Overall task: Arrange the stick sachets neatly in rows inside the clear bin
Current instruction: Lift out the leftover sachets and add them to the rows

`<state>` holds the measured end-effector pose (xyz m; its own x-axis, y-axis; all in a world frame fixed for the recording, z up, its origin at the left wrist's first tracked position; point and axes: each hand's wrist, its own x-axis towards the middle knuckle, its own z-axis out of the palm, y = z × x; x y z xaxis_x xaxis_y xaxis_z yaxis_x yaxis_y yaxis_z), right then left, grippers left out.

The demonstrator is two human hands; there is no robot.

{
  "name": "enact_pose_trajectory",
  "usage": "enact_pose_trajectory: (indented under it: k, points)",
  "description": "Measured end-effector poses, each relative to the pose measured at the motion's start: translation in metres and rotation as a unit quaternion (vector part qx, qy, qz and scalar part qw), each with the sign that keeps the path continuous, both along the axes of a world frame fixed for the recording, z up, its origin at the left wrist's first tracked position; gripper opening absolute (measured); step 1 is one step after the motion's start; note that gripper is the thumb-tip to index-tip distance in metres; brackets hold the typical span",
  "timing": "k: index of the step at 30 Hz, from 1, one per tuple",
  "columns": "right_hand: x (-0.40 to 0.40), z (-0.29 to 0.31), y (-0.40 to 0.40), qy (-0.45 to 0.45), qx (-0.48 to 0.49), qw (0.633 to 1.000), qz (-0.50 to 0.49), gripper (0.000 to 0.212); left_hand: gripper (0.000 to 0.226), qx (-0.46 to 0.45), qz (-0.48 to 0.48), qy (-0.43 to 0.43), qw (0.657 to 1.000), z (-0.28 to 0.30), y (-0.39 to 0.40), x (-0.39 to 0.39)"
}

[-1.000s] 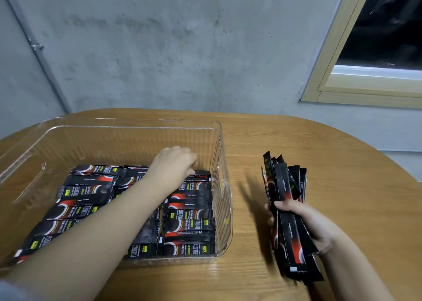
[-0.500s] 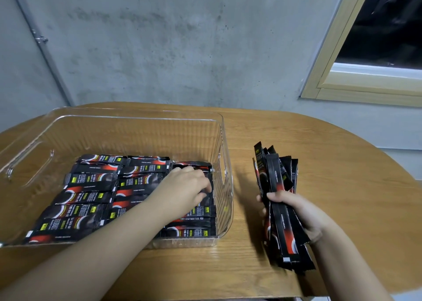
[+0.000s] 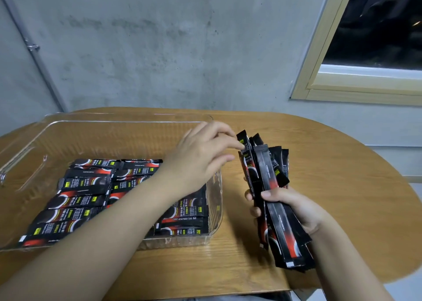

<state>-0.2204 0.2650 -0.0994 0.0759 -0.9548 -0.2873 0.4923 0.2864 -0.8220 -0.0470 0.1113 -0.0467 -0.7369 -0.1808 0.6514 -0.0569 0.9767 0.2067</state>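
A clear plastic bin (image 3: 114,120) stands on the left of the wooden table (image 3: 347,186). Black and red stick sachets (image 3: 86,200) lie flat in rows in its near half. My right hand (image 3: 296,211) grips a fanned bundle of sachets (image 3: 271,175) upright, just right of the bin. My left hand (image 3: 201,157) hovers over the bin's right wall. Its fingers are extended, and the index fingertip touches the top of the leftmost sachet in the bundle. My left forearm hides part of the middle and right rows.
The bin's far half holds no sachets. A grey concrete wall rises behind the table, with a metal pipe (image 3: 34,49) at the left and a window frame (image 3: 324,86) at the upper right. The table's rounded edge curves off to the right.
My left hand has lifted out of the bin and moved right to the bundle in my right hand. The right hand has kept its grip on the bundle.
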Motion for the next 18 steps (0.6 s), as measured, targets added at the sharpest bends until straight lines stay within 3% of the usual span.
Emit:
enact_pose_trajectory:
  k: [5, 11, 15, 18]
  points:
    - [0.004, 0.007, 0.001, -0.005, -0.03, 0.999, 0.026, 0.067, 0.015, -0.061, -0.062, -0.074, 0.994, 0.014, 0.0, -0.017]
    - [-0.004, 0.004, 0.003, 0.018, 0.015, 1.0, 0.006, 0.082, 0.021, -0.009, -0.068, -0.016, 0.998, 0.028, -0.022, -0.006]
    - [-0.007, -0.009, -0.001, 0.004, 0.045, 0.999, -0.021, 0.06, 0.004, 0.119, 0.06, 0.065, 0.989, 0.03, -0.048, 0.028]
    - [-0.008, -0.015, -0.006, -0.011, 0.056, 0.998, -0.036, 0.057, 0.012, 0.244, 0.196, 0.076, 0.947, 0.014, -0.06, 0.047]
